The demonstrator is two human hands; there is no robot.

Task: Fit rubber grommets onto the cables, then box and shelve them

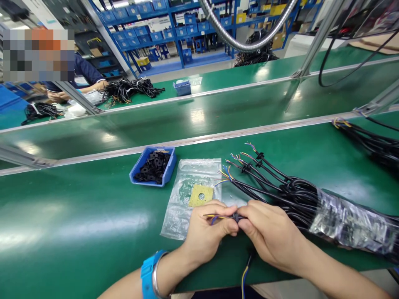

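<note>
Close together in front of me, both hands are closed around a small black grommet (pixel 236 216) on a cable end. My left hand (pixel 204 234) pinches the grommet from the left, and thin coloured wires (pixel 215 216) stick out over its fingers. From the right, my right hand (pixel 272 232) grips the black cable right beside the grommet; its fingers hide most of that cable. Behind the right hand lies a bundle of black cables (pixel 293 187) wrapped in clear plastic (pixel 352 220), several with grommets near their bare wire ends. Another cable end (pixel 245 276) hangs below the hands.
A blue bin (pixel 170 172) of black grommets stands left of a clear plastic bag (pixel 174 220) with a yellow square plate (pixel 196 195) on it. More cables (pixel 370 143) lie at right. Past the metal rail (pixel 199 142), a person (pixel 90 79) sits beside cable bundles.
</note>
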